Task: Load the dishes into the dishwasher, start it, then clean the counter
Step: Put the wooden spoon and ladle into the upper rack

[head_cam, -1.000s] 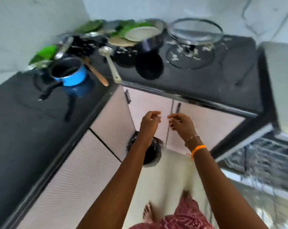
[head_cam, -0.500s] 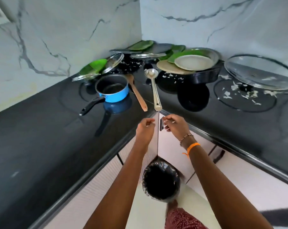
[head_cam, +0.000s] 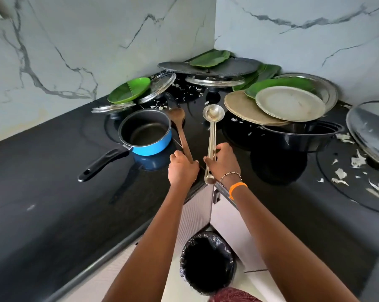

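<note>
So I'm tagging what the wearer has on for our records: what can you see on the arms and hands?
Both forearms are bare, with no sleeves or gloves in view. The right hand has two bands at the wrist: a thin beaded bracelet and, just behind it, an orange band. The left hand and its wrist wear nothing visible.

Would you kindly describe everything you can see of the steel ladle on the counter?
The steel ladle looks like polished metal, with a small round bowl facing up at the far end and a long, slim, flat handle running toward the person. It lies roughly straight along the black counter at the inner corner, its near end reaching the counter's edge. The right hand grips the handle near its lower half, fingers curled round it. A wooden spoon lies just to its left, apart from it.
</note>
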A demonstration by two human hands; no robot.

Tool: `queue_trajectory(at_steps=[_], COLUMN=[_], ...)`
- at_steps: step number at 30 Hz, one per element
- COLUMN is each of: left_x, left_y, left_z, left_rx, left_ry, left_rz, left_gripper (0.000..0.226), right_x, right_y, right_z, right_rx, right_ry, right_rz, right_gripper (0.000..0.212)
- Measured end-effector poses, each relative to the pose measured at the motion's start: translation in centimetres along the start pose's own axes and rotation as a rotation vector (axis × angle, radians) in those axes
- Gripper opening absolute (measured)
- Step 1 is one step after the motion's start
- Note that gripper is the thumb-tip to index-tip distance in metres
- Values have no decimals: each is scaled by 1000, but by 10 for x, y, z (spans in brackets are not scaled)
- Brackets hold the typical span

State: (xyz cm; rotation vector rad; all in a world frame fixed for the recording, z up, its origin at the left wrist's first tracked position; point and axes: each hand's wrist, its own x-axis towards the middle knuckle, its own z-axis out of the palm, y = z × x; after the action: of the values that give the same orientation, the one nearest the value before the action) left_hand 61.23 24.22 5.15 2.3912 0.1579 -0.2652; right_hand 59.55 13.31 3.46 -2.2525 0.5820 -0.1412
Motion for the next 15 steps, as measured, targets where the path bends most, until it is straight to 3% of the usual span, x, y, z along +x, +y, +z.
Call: queue_trajectory(at_steps=[6, 15], left_x=[11, 6], left_y=[5, -1], left_z=[-3, -4], left_rx=[37, -240], left_ry=[16, 20], left_rz=[-7, -103], left_gripper=[40, 32], right_x=[14, 5], right_y=[-17, -23], right_z=[-7, -21], right_rx=[-350, -173], right_ry=[-57, -71], right_rz=[23, 13], right_gripper=[50, 33])
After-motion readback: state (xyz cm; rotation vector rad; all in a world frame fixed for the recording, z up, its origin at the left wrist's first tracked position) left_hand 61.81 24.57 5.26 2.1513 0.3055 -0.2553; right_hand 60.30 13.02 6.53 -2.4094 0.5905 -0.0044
